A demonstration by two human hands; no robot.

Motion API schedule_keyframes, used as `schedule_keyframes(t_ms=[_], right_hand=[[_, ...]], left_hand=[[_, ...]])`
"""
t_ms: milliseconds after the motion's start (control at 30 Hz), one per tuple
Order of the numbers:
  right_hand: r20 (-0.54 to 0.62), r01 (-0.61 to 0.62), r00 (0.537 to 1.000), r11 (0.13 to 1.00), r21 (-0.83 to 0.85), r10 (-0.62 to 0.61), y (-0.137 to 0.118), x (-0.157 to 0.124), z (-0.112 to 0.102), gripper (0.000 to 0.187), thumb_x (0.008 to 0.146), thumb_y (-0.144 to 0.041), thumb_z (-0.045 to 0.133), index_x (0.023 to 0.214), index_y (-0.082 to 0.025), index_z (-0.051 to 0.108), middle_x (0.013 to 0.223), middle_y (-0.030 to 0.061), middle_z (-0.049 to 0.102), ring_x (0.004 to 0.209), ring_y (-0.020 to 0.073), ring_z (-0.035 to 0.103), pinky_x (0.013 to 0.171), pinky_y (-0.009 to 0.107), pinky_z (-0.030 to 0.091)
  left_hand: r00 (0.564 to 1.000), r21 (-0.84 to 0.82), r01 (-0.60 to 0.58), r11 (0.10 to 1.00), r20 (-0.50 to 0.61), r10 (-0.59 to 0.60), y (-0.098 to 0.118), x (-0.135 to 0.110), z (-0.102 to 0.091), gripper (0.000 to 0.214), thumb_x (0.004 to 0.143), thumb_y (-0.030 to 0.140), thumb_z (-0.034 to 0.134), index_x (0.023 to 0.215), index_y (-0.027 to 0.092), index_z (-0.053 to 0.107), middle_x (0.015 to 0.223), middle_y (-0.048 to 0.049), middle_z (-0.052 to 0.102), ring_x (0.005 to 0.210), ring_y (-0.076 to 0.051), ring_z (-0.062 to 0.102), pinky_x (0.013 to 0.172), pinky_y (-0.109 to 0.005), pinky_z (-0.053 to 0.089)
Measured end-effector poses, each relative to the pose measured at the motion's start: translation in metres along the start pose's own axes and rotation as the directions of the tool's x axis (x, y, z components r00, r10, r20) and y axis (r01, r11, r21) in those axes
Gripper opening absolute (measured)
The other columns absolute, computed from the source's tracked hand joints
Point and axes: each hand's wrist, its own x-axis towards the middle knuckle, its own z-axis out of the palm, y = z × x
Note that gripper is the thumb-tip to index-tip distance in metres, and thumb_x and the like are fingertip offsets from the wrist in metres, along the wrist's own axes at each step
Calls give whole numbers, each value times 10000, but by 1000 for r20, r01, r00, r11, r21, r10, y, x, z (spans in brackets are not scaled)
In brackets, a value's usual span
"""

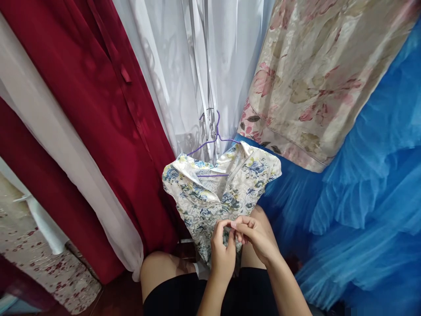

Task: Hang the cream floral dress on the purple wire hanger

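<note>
A white floral dress (pixel 230 199) with blue and yellow flowers hangs upright on a purple wire hanger (pixel 219 137), its open collar facing me. In front of its lower part, my left hand (pixel 222 252) is closed, the fingertips bent towards the other hand. My right hand (pixel 255 235) meets it there in a pinch, thumb and forefinger touching the left fingertips. Whatever lies between the fingers, if anything, is too small or hidden to make out. Both hands cover part of the dress front, and its hem is out of sight between my knees.
White gowns (pixel 230 57) hang behind the hanger. Dark red gowns (pixel 98 109) and a pale sheer cloth (pixel 75 153) hang at left. A beige floral garment (pixel 305 87) hangs upper right, above a ruffled blue gown (pixel 368 210). My bare knees (pixel 161 267) flank the dress.
</note>
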Motion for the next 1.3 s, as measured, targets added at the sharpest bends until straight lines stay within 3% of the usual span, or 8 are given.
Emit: schedule_keyframes(t_ms=[167,333,467,600,800,1000,1167,1300], right_hand=[[-188,79,975,977,-196,-116,16,32,-5,294,749,-445,760,814,-174,667,553,12,632,467,136,482,487,262,338],[-267,81,936,881,-466,-228,41,87,0,385,775,-494,690,955,-154,691,576,23,668,539,204,599,549,287,405],[-331,77,881,793,-604,-337,45,120,14,357,777,-524,670,854,-177,706,592,31,668,574,211,611,559,280,377],[-363,138,843,813,-566,-396,44,135,21,324,791,-509,626,756,-189,664,582,25,632,551,180,548,559,272,352],[-244,225,909,891,-396,-338,55,98,23,388,783,-565,640,667,-202,568,497,4,580,457,149,504,513,270,402],[-121,248,959,965,-88,-258,49,38,27,342,801,-471,752,691,-162,656,493,24,626,446,133,537,502,249,407],[-207,268,940,962,-48,-272,12,25,23,348,791,-426,777,611,-156,653,464,7,585,429,91,460,476,224,348],[-276,323,904,945,-57,-326,-42,37,21,360,758,-397,788,543,-154,630,449,-5,549,412,62,360,429,221,262]], left_hand=[[976,101,2,995,-216,19,-38,40,-7,269,941,265,587,1203,221,544,1223,-109,614,1149,-251,588,1001,-419,454],[992,144,-31,989,-120,48,-69,81,-9,316,855,196,652,1158,211,566,1179,-112,643,1095,-257,623,975,-436,478],[992,86,-16,996,-124,27,-81,76,-4,325,859,155,611,1176,213,572,1175,-110,654,1108,-244,631,995,-427,473],[982,-4,86,996,-171,-85,-93,61,-7,297,857,204,638,1149,203,584,1161,-117,662,1079,-245,644,977,-424,485],[979,21,79,997,-189,-74,-90,52,-18,372,805,147,666,1165,211,599,1162,-101,667,1066,-234,639,952,-382,478],[989,-27,14,1000,-149,-18,-66,37,-4,159,839,159,635,994,186,654,924,-46,696,874,-202,654,811,-294,482],[988,11,-141,990,-61,141,-37,31,6,88,914,160,542,871,186,614,844,-30,643,811,-179,615,774,-274,470],[974,115,-220,969,80,212,-22,23,7,124,940,146,507,853,193,582,872,-41,611,845,-177,598,789,-272,456]])
